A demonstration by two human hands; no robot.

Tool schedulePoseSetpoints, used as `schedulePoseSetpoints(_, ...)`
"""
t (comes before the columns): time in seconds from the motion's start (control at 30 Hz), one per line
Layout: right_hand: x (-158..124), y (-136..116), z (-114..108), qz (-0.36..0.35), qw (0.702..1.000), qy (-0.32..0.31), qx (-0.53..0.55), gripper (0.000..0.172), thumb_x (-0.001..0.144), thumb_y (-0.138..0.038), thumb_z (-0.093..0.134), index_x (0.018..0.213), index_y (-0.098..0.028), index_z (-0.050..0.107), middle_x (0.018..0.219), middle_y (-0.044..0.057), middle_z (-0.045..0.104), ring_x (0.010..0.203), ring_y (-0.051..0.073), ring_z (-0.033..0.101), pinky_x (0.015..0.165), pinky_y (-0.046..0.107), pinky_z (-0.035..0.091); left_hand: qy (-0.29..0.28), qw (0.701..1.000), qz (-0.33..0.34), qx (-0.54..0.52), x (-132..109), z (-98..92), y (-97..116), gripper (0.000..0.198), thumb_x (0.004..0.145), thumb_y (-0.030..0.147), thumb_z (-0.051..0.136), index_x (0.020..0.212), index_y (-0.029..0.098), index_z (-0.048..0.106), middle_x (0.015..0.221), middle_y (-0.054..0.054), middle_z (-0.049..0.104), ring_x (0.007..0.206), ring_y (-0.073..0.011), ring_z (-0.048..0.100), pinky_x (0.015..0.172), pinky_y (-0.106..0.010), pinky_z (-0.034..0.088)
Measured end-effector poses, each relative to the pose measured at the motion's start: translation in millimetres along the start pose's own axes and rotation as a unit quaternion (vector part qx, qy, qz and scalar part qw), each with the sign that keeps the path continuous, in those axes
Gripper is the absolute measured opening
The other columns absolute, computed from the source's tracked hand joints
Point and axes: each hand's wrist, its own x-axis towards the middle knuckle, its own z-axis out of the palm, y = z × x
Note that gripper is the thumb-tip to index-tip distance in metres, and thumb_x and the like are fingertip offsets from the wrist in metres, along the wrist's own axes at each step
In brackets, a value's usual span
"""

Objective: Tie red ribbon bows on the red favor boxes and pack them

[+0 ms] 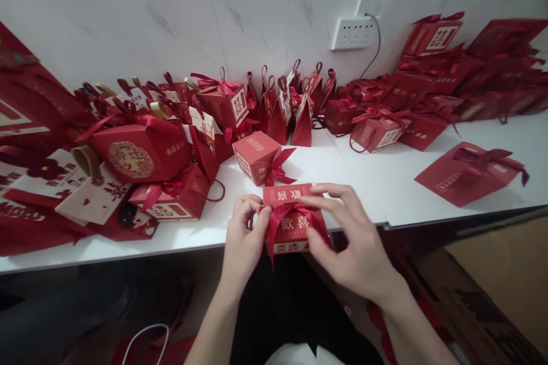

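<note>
At the front edge of the white table, a red gift box (295, 236) with gold and white characters carries a dark red ribbon (280, 217) tied in a bow across its top. My left hand (246, 228) is closed at the box's left side, thumb and fingers pinching a loop of the ribbon. Over the right half of the box, my right hand (351, 239) has its fingers apart, the fingertips at the top near the bow. Just behind stands another red gift box (259, 154) with a bow at its side.
Red boxes and bags crowd the left, among them a hexagonal box (141, 151). Upright red pouches (302, 120) line the wall. More boxes are piled at right, with a single bowed box (468, 174) near the edge of the white table (359, 182). A power strip (353, 33) hangs behind.
</note>
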Motion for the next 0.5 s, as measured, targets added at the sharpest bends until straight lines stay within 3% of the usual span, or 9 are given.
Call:
schedulePoseSetpoints(0.1, 6, -15, 12, -0.088, 0.994, -0.041, -0.051, 0.028, 0.083, -0.011, 0.056, 0.11, -0.015, 0.06, 0.11, 0.011, 0.06, 0.106, 0.023, 0.054, 0.093, 0.043, 0.04, -0.008, 1.0, -0.002, -0.003, 3, -1.4, 0, 0.019, 0.083, 0.029, 0.053, 0.068, 0.019, 0.046, 0.09, 0.0, 0.051, 0.084, -0.0127, 0.051, 0.075, -0.023, 0.04)
schedulePoseSetpoints(0.17, 8, -14, 22, -0.102, 0.993, -0.018, -0.06, 0.015, 0.086, -0.012, 0.054, 0.096, -0.016, 0.064, 0.094, 0.008, 0.065, 0.091, 0.021, 0.059, 0.087, 0.043, 0.041, -0.009, 1.0, -0.006, -0.001, 6, -2.5, 0, 0.019, 0.082, 0.029, 0.054, 0.067, 0.019, 0.047, 0.089, 0.0, 0.051, 0.083, -0.0128, 0.051, 0.072, -0.023, 0.041)
schedulePoseSetpoints(0.23, 7, -7, 28, -0.12, 0.992, 0.013, -0.036, 0.012, 0.086, -0.01, 0.054, 0.087, -0.017, 0.064, 0.084, 0.005, 0.066, 0.081, 0.018, 0.06, 0.083, 0.042, 0.043, -0.005, 1.0, -0.011, 0.005, 8, -3.4, 0, 0.019, 0.081, 0.028, 0.054, 0.066, 0.019, 0.047, 0.084, 0.0, 0.051, 0.08, -0.0129, 0.051, 0.071, -0.022, 0.042)
schedulePoseSetpoints(0.4, -8, 14, 24, -0.178, 0.982, 0.044, 0.053, 0.017, 0.08, -0.005, 0.06, 0.088, -0.019, 0.065, 0.082, 0.004, 0.065, 0.084, 0.018, 0.061, 0.085, 0.044, 0.046, 0.022, 0.999, -0.02, -0.022, 12, -3.9, 0, 0.017, 0.078, 0.024, 0.055, 0.067, 0.02, 0.043, 0.079, 0.001, 0.051, 0.078, -0.013, 0.054, 0.073, -0.024, 0.046)
schedulePoseSetpoints(0.5, -14, 20, 22, -0.18, 0.981, 0.051, 0.044, 0.018, 0.078, -0.004, 0.061, 0.087, -0.019, 0.066, 0.081, 0.004, 0.065, 0.084, 0.018, 0.061, 0.086, 0.046, 0.046, 0.013, 0.999, 0.049, 0.019, 13, -4.8, 10, 0.005, 0.079, 0.018, 0.053, 0.082, 0.022, 0.052, 0.095, -0.002, 0.056, 0.097, -0.0152, 0.056, 0.086, -0.029, 0.046)
